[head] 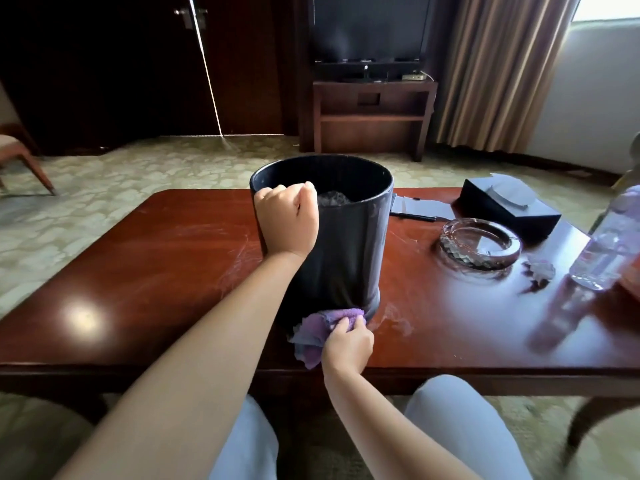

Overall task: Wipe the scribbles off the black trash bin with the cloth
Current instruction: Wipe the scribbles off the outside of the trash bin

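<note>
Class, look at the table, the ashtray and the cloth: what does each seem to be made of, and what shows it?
Table: apparently polished, lacquered wood; reddish grain and glossy reflections.
Ashtray: probably thick cut glass; transparent, with a faceted rim.
Cloth: soft purple fabric, perhaps microfibre; it bunches and folds in the right hand.

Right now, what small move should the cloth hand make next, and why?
Probably sweep the purple cloth upward: the right hand presses it at the black trash bin base, the wall above is uncovered, and the left hand steadies the rim.
</note>
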`<control>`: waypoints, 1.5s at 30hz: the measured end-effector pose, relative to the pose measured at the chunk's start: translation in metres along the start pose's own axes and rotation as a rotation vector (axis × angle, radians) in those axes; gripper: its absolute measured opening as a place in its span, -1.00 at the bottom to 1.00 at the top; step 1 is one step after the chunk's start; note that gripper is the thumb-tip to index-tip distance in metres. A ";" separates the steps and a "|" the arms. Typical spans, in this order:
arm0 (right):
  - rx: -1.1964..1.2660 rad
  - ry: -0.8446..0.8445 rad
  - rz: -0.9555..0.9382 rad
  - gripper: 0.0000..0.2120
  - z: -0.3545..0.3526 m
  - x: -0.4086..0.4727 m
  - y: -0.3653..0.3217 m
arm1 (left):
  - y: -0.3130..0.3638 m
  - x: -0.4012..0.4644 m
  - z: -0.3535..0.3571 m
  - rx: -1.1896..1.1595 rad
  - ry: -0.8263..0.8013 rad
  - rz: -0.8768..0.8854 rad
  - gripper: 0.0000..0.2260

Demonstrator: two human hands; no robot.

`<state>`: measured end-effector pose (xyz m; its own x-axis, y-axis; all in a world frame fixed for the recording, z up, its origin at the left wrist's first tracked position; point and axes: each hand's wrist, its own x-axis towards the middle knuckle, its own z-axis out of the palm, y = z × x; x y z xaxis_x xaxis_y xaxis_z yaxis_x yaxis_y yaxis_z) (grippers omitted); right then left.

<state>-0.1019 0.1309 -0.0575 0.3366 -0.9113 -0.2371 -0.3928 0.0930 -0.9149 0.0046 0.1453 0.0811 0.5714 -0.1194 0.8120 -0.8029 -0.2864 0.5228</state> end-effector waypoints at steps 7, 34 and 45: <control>0.199 0.045 0.131 -0.68 -0.017 0.005 -0.011 | 0.001 0.003 -0.001 0.068 -0.058 0.046 -0.63; 0.635 0.168 0.134 -0.78 -0.103 0.018 -0.044 | 0.023 0.031 -0.019 0.273 -0.478 -0.243 -0.56; 0.892 0.024 0.152 -0.73 -0.106 0.009 -0.056 | 0.011 0.022 -0.022 0.160 -0.362 -0.157 -0.53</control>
<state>-0.1681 0.0752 0.0263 0.3129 -0.8710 -0.3787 0.3807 0.4803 -0.7902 0.0047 0.1603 0.1099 0.7302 -0.3803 0.5676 -0.6813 -0.4684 0.5626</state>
